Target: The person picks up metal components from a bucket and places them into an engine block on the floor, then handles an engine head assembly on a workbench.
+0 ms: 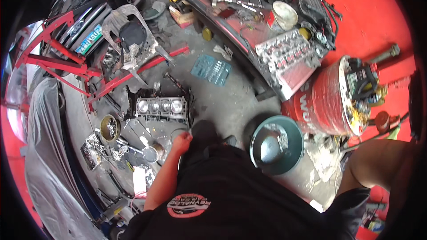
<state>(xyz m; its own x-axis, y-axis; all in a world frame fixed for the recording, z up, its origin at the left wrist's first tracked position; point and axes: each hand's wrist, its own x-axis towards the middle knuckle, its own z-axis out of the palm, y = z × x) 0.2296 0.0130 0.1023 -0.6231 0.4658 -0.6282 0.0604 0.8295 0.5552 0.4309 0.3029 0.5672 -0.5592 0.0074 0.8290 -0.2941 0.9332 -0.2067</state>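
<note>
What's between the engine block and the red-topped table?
Head view: between block and table lie a teal tray and, nearer the table, a pale crumpled item, on grey floor.

Engine block: top face is observed as silver-grey, patterned by a row of four bright circles and edged in black. Floor is seen as grey, mottled with dark stains. Tool case is recorded as teal, bucket as dull green. Drum is coated red, rimmed in whitish tone. Wall is painted bright red. Metal frame is likewise coloured red; draped cover, silver-grey. Shirt is noted as black, broken by a rounded red-and-pale emblem
</note>
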